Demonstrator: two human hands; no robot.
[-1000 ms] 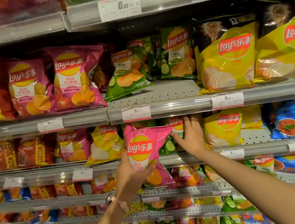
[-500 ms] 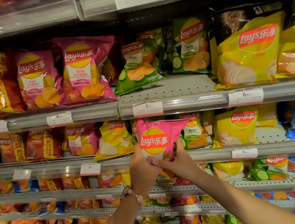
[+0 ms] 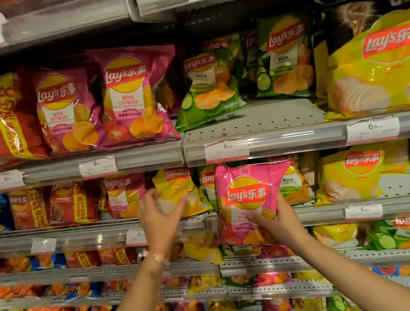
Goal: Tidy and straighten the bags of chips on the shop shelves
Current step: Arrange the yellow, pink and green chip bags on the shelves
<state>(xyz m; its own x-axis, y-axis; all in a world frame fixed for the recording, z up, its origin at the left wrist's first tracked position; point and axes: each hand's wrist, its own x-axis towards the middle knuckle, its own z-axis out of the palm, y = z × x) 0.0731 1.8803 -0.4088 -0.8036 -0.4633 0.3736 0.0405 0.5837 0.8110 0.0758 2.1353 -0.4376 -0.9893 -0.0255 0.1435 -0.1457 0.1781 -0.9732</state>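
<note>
A bright pink chip bag (image 3: 248, 196) is held upright in front of the second shelf (image 3: 80, 237). My right hand (image 3: 276, 220) grips its lower part, thumb across the front. My left hand (image 3: 161, 215) reaches to the left, fingers spread over a tilted yellow chip bag (image 3: 177, 189) standing on that shelf; whether it grips the bag is unclear. Green bags (image 3: 293, 186) stand behind the pink one.
The upper shelf (image 3: 271, 122) carries red, magenta (image 3: 131, 97), green (image 3: 206, 88) and large yellow (image 3: 372, 64) bags, one green bag leaning forward. Price-tag rails run along each shelf edge. Lower shelves hold many small mixed bags.
My left hand has let go of the pink bag and moved left to the yellow bag. My right hand left the green bags and took over the pink bag.
</note>
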